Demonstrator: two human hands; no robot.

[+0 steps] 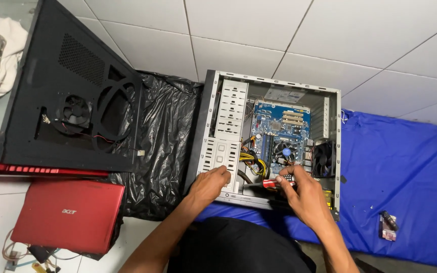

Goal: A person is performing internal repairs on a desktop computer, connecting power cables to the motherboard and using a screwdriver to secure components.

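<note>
An open desktop computer case (pixel 330 108) lies on its side on a white tiled floor. Inside it I see a blue motherboard (pixel 279 124), a round cooler fan (pixel 282 150), a black rear fan (pixel 323 158), yellow cables (pixel 253 163) and a grey drive cage (pixel 228 121). My left hand (pixel 209 184) rests palm down on the near edge of the drive cage. My right hand (pixel 304 194) is closed on a screwdriver with a red and black handle (pixel 271 183), held over the case's near edge beside the cooler.
A black side panel (pixel 72 96) with a small fan leans at the left. A red laptop (pixel 67 215) lies below it. Crumpled black plastic (pixel 165 136) lies between panel and case. A blue sheet (pixel 400 167) covers the floor at right, with a small object (pixel 388 225) on it.
</note>
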